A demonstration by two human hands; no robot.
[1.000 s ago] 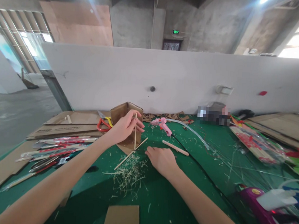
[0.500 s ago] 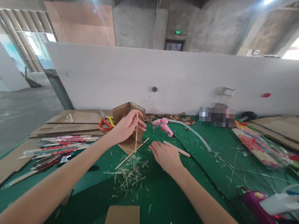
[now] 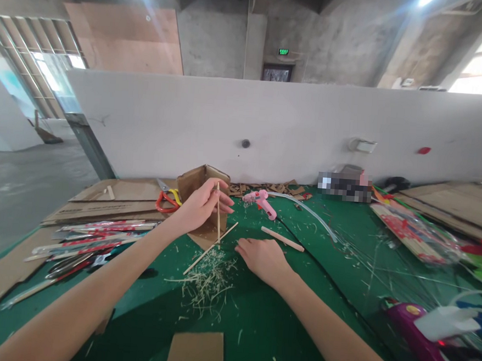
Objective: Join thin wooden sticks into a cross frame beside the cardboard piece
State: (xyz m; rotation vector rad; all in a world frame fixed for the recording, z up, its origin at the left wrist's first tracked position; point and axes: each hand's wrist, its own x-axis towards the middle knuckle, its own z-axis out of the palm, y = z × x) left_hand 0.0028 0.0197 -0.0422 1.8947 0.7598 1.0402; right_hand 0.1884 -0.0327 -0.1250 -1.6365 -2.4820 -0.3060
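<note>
My left hand (image 3: 205,203) grips a thin wooden stick (image 3: 218,217) that stands nearly upright, its lower end by a second stick (image 3: 191,265) lying aslant on the green table. A pile of fine wood shavings (image 3: 209,285) lies just below. My right hand (image 3: 262,259) rests to the right of the shavings with its fingers curled together; what they hold, if anything, is hidden. Behind my left hand stands an open cardboard box (image 3: 187,179), partly covered by the hand. A thicker wooden stick (image 3: 282,239) lies beyond my right hand.
A pink glue gun (image 3: 262,202) and its black cord lie behind my right hand. Orange-handled scissors (image 3: 167,200) and packaged sticks (image 3: 92,236) are on the left. A cardboard piece (image 3: 196,353) lies in front; a purple power strip (image 3: 415,335) sits at right.
A thin dark piece that reached from my right fingers toward the upright stick no longer shows. My right hand has shifted slightly down; my left still grips the stick. The view has turned slightly.
</note>
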